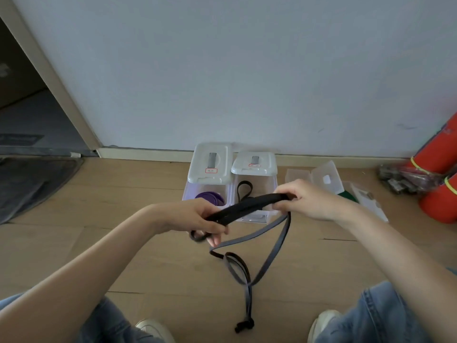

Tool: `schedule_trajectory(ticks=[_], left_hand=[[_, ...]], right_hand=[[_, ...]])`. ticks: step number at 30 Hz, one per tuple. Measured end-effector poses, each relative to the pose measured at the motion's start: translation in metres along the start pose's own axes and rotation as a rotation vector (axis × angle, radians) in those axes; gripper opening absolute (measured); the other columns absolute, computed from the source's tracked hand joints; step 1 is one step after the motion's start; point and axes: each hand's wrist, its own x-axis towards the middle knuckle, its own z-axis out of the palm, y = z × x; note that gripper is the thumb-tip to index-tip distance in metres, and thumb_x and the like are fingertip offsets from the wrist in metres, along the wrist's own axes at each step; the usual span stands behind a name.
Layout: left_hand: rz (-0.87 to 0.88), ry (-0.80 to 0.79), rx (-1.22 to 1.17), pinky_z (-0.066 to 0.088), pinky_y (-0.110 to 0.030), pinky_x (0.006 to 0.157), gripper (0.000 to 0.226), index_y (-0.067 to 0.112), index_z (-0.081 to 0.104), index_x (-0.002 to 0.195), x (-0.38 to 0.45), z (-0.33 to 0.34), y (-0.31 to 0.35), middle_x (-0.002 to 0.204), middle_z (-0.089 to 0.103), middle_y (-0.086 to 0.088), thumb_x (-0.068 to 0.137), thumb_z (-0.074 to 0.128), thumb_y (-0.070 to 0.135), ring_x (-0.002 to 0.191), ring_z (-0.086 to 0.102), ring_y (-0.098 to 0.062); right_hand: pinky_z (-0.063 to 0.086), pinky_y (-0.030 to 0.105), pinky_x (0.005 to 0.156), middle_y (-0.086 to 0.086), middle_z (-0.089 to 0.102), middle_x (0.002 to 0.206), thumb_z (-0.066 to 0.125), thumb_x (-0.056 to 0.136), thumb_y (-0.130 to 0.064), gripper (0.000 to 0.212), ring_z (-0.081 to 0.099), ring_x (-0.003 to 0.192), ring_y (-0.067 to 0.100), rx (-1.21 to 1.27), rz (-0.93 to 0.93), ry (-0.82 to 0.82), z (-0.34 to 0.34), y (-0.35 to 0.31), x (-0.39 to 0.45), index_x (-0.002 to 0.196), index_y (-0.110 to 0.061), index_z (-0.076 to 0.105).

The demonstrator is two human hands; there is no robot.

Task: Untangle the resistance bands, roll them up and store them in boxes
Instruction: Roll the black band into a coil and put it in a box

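Wood floor (148, 256), both hands gripping black band (247, 206)

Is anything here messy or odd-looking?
Yes. The black resistance band, gripped by the left hand and right hand, trails to the floor twisted, ending in a knot. A clear box lies open beside the two lidded boxes.

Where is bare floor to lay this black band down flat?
Bare wooden floor lies left of the purple-tinted lidded box, up to the dark grey mat. It is crowded ahead: two boxes, the clear plastic case and red rolled mats to the right. The dangling black resistance band covers the middle.
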Motion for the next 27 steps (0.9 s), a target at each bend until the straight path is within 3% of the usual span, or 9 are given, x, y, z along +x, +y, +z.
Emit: schedule_trajectory(ticks=[3,7,9,11,14,17,20,22,27], left_hand=[[-0.008,0.057,-0.214,0.050,-0.019,0.064,0.017,0.019,0.066,0.105,-0.006,-0.007,-0.007,0.073,0.063,0.007,0.093,0.056,0.026,0.066,0.061,-0.008],[0.123,0.466,-0.294,0.042,-0.013,0.051,0.018,0.017,0.070,0.091,-0.001,-0.007,-0.002,0.061,0.062,0.009,0.094,0.053,0.017,0.051,0.048,-0.001],[0.206,0.643,-0.103,0.042,-0.010,0.052,0.019,0.022,0.070,0.082,0.002,-0.003,0.008,0.062,0.067,0.008,0.092,0.054,0.019,0.047,0.049,0.000],[0.277,0.689,0.087,0.042,-0.007,0.054,0.015,0.024,0.070,0.079,0.003,0.003,0.018,0.067,0.068,0.009,0.089,0.059,0.024,0.048,0.054,0.000],[0.321,0.672,0.188,0.046,-0.009,0.058,0.012,0.025,0.072,0.084,0.004,0.013,0.029,0.074,0.069,0.006,0.087,0.060,0.030,0.057,0.062,-0.002],[0.357,0.723,0.043,0.046,-0.008,0.057,0.010,0.030,0.069,0.079,0.003,0.016,0.038,0.073,0.069,0.006,0.086,0.063,0.027,0.057,0.065,-0.005],[0.359,0.736,-0.018,0.052,-0.016,0.061,0.010,0.034,0.069,0.076,0.001,0.016,0.045,0.086,0.064,0.004,0.083,0.065,0.029,0.061,0.066,-0.011],[0.355,0.740,0.016,0.052,-0.019,0.062,0.007,0.035,0.070,0.076,0.000,0.018,0.049,0.089,0.058,0.008,0.081,0.065,0.033,0.063,0.065,-0.012],[0.396,0.741,-0.131,0.053,-0.030,0.062,0.017,0.026,0.070,0.072,-0.004,0.016,0.053,0.088,0.065,-0.003,0.086,0.064,0.018,0.063,0.063,-0.010]], right_hand=[[0.035,0.024,0.058,-0.004,0.054,0.066,0.059,0.090,-0.023,0.018,0.048,0.060,0.011,-0.159,0.062,0.030,0.002,0.011,-0.001,0.073,-0.025,0.059],[0.042,0.020,0.068,-0.008,0.060,0.082,0.064,0.086,-0.030,0.006,0.056,0.074,0.009,-0.281,0.163,-0.112,0.010,0.019,-0.005,0.086,-0.026,0.060],[0.039,0.022,0.090,-0.012,0.055,0.116,0.068,0.081,-0.039,0.046,0.054,0.109,0.009,-0.226,0.154,-0.122,0.014,0.018,-0.007,0.122,-0.023,0.054],[0.029,0.014,0.101,-0.016,0.045,0.136,0.069,0.079,-0.044,0.068,0.040,0.129,0.001,0.056,0.092,0.000,0.017,0.008,-0.007,0.138,-0.027,0.040],[0.034,0.018,0.106,-0.021,0.056,0.128,0.070,0.079,-0.039,0.050,0.044,0.123,-0.008,0.428,-0.056,0.079,0.025,-0.013,-0.001,0.125,-0.030,0.051],[0.045,0.036,0.099,-0.014,0.071,0.102,0.074,0.078,-0.022,0.034,0.062,0.105,0.004,0.594,-0.091,0.155,0.037,-0.025,0.004,0.103,-0.021,0.052],[0.051,0.038,0.079,-0.002,0.063,0.084,0.078,0.073,-0.015,0.034,0.060,0.081,0.021,0.562,-0.125,0.300,0.043,-0.034,0.008,0.087,-0.022,0.047],[0.043,0.030,0.066,0.000,0.052,0.074,0.073,0.078,-0.014,0.029,0.049,0.067,0.016,0.453,-0.149,0.350,0.043,-0.038,0.010,0.083,-0.024,0.047],[0.049,0.034,0.081,0.007,0.062,0.092,0.064,0.086,-0.009,0.014,0.062,0.084,0.016,0.490,-0.206,0.323,0.039,-0.046,0.005,0.096,-0.008,0.055]])
